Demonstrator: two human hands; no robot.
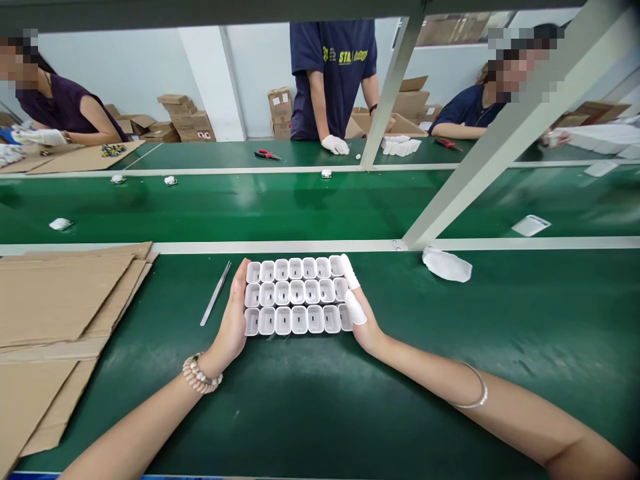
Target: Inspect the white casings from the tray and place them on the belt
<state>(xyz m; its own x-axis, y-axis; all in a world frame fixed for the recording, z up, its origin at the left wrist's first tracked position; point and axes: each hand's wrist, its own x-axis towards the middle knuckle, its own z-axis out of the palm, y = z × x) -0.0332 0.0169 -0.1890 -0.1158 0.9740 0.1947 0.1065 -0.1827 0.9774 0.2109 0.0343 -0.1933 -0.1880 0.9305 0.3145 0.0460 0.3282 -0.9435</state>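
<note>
A block of small white plastic housings (299,293), open side up in three rows, stands on the green worktop in front of me. Each housing shows a small dark slot in its bottom. My left hand (234,320) lies flat along the block's left end, fingers pointing away from me. Against the right end presses my right hand (364,319), with white finger covers on its thumb and a finger. Between them the two hands clasp the whole block. Just left of my left hand lies a pair of metal tweezers (215,294).
Flattened cardboard sheets (55,300) cover the left of the worktop. A white oval piece (447,265) lies at right, near a slanted metal post (480,147). Beyond runs a green conveyor belt (250,207) carrying small white pieces. Several co-workers (333,80) are on its far side.
</note>
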